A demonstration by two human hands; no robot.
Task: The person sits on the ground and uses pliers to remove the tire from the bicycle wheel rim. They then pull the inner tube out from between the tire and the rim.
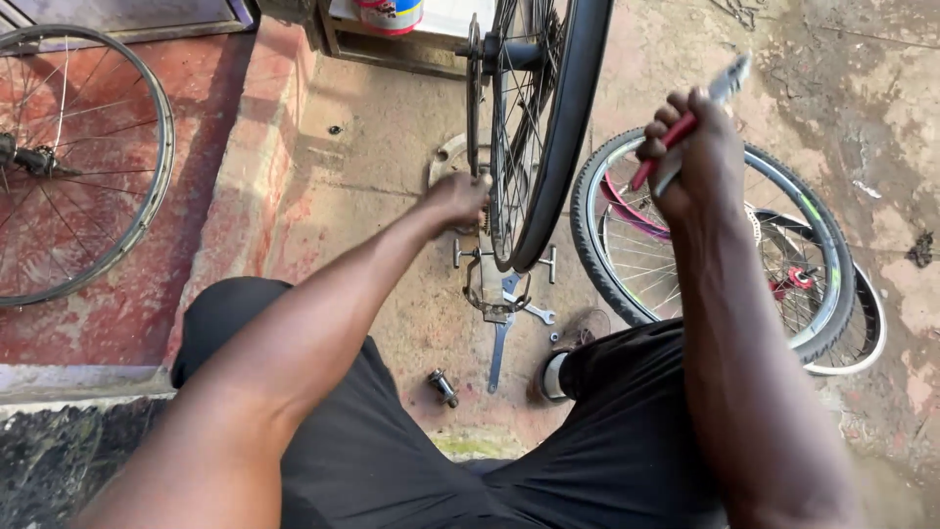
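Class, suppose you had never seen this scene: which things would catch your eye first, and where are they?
The upright bicycle wheel with its black tyre stands at top centre, with the left hand reaching to it near the chain side. To its right, the raised right hand grips red-handled pliers above two more wheels lying on the concrete. A bare spoked rim lies far left on the red floor.

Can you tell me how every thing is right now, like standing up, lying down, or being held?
Black-tyred bicycle wheel in the middle: upright, left hand on it.
Left hand: resting against the wheel near the chain.
Right hand: raised, closed around pliers.
Red-handled metal pliers: held, tip pointing up.
Bare spoked metal rim: lying flat, no tyre.
Wheels with tyres at right: lying flat, stacked.
Flat metal spanners: lying on the ground.
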